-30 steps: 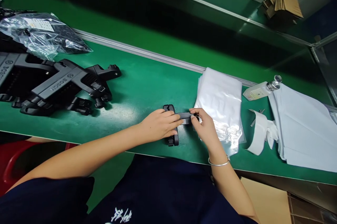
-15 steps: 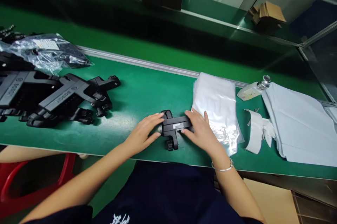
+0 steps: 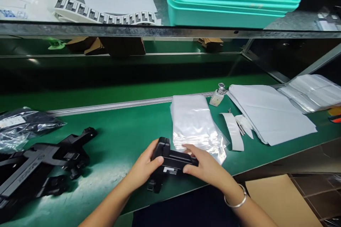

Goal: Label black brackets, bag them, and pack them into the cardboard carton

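Both my hands grip a black plastic bracket (image 3: 174, 159) with a small white-and-grey label on its side, tilted over the front of the green table. My left hand (image 3: 145, 165) is closed round its left end, thumb on the near face. Around the right end, my right hand (image 3: 204, 163) is closed with thumb below and fingers on the far side. Just behind the bracket lies a stack of clear plastic bags (image 3: 190, 117). More black brackets (image 3: 39, 166), one with raised lettering, are piled at the left, near a bagged black part (image 3: 26, 124).
A small dispenser bottle (image 3: 217, 95), a curled white strip (image 3: 233, 131) and white sheets (image 3: 271, 109) lie to the right. Overhead, a metal shelf (image 3: 119, 30) carries a turquoise box (image 3: 231, 12) and a label strip (image 3: 106, 18). A cardboard box (image 3: 277, 198) stands below the table edge.
The bracket has been lifted and tilted, and both hands have closed on it. My view has swung up and right, bringing the overhead shelf into sight.
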Demonstrator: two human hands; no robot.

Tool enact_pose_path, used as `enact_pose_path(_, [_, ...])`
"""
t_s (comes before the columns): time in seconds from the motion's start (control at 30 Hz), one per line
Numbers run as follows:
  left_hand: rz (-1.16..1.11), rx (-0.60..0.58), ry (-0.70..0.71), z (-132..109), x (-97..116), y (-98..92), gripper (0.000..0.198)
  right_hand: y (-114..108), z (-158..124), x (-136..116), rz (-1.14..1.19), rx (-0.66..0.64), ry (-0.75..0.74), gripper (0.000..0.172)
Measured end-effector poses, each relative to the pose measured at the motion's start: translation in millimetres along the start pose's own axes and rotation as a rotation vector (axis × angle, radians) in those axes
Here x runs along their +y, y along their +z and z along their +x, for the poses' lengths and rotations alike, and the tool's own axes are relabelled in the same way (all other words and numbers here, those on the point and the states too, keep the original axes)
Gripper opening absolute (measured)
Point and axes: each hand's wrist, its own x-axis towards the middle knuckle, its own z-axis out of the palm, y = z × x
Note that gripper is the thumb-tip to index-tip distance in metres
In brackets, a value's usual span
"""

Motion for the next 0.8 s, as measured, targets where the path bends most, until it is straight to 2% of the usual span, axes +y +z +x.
enact_pose_path(0.07, [0.089, -0.139, 0.086, 33, 16, 12.5, 0.056, -18, -15, 14, 0.276, -0.015, 0.131, 0.052])
enact_pose_path(0.1, [0.193, -0.184, 0.124, 52, 22, 20.2, 0.051, -25, -23, 24, 0.376, 0.025, 0.16, 0.053])
enact_pose_path(0.23, [0.766, -0.282, 0.171, 125, 24, 49.7, 0.026, -45, -65, 65, 0.578, 0.392, 0.274, 0.056])
enact_pose_path(0.33, [0.899, -0.369, 0.154, 159, 13, 60.7, 0.007, -57, -100, 89, 0.645, 0.576, 0.342, 0.056])
enact_pose_path(0.37, [0.925, -0.374, 0.145, 166, 9, 61.6, 0.009, -62, -110, 94, 0.655, 0.619, 0.353, 0.056])
enact_pose_path(0.5, [1.001, -0.366, 0.123, 175, 8, 58.6, 0.022, -74, -131, 103, 0.691, 0.709, 0.36, 0.053])
enact_pose_path(0.6, [1.061, -0.315, 0.126, 174, 17, 57.3, 0.024, -74, -122, 99, 0.69, 0.635, 0.332, 0.053])
enact_pose_path(0.7, [1.154, -0.166, 0.138, 163, 29, 49.0, 0.025, -69, -102, 90, 0.674, 0.488, 0.287, 0.055])
enact_pose_path(0.8, [1.246, 0.044, 0.122, 131, 36, 18.2, 0.027, -63, -90, 84, 0.639, 0.392, 0.236, 0.055])
